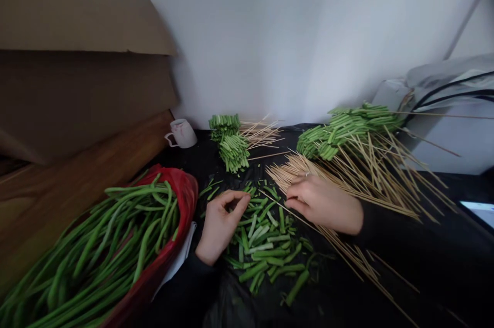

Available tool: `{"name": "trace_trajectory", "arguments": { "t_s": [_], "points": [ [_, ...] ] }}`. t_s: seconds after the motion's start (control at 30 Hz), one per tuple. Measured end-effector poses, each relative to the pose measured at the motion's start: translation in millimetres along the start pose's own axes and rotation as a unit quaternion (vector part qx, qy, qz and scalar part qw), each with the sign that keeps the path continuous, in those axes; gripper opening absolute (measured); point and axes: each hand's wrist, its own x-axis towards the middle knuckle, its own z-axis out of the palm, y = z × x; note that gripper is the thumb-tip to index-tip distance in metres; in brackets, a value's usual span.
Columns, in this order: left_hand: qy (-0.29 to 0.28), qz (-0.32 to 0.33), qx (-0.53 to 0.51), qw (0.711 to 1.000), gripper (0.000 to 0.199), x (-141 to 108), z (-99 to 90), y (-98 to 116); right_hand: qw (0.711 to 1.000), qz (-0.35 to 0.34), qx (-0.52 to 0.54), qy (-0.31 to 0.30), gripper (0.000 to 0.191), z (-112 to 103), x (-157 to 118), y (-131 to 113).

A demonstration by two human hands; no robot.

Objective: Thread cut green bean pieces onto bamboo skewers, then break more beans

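Observation:
My left hand (223, 220) is closed in a pinch, thumb against fingertips, over the left side of a heap of cut green bean pieces (270, 253). Whatever lies between those fingertips is too small to make out. Curled fingers of my right hand (322, 202) rest at the near side of a spread of bamboo skewers (293, 168). A single skewer (272, 199) runs under its thumb, its tip pointing left over the bean pieces; the grip itself is partly hidden. At the back stand bundles of skewered bean pieces (234, 153), with a larger pile of skewered beans (363, 124) to the right.
A red plastic bag (189, 189) full of long green beans (100, 245) stands at the left. Behind it are a white mug (182, 134) and a large cardboard box (85, 96). Black plastic sheeting (227, 302) covers the work surface. A lit screen (480, 212) shows at the right edge.

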Motion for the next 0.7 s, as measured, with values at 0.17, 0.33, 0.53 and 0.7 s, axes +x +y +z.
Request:
{"name": "trace_trajectory", "arguments": {
  "t_s": [0.17, 0.33, 0.53, 0.7],
  "points": [
    [-0.058, 0.085, 0.071, 0.992, 0.009, -2.0, 4.9, -8.1, 0.997, 0.056, -0.06, -0.005, 0.017, 35.2, -11.9, -12.4],
    [-0.105, 0.148, 0.161, 0.97, 0.012, -4.3, 7.5, -9.1, 0.992, 0.105, -0.066, -0.019, 0.013, 53.4, -9.0, -11.9],
    [-0.127, 0.178, 0.251, 0.943, 0.012, -5.9, 13.3, -6.9, 0.986, 0.141, -0.088, -0.033, 0.015, 52.0, -11.6, -14.6],
    [-0.132, 0.158, 0.296, 0.933, 0.011, -3.8, 14.7, -11.2, 0.985, 0.13, -0.104, -0.038, 0.017, 50.6, -12.6, -19.4]
  ]
}}
